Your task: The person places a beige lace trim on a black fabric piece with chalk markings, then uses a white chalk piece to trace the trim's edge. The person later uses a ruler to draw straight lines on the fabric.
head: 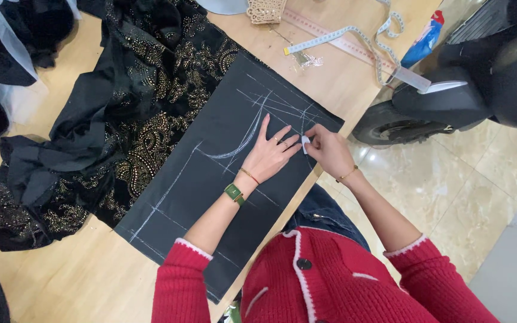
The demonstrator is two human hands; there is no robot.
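Note:
A dark grey rectangular fabric panel (210, 179) with white chalk lines and curves lies on the wooden table (73, 275). My left hand (268, 154) rests flat on it, fingers spread, with a green watch and thin bracelet on the wrist. My right hand (329, 149) pinches a small white piece of tailor's chalk (305, 142) against the panel near its right edge, just beside my left fingertips. Both sleeves are red knit with white trim.
Black fabric with gold embroidery (133, 119) is heaped left of the panel. A measuring tape (354, 36), a ruler and a beaded gold piece (265, 10) lie at the table's far end. A black scooter (474, 72) stands on the tiled floor beyond the table's right edge.

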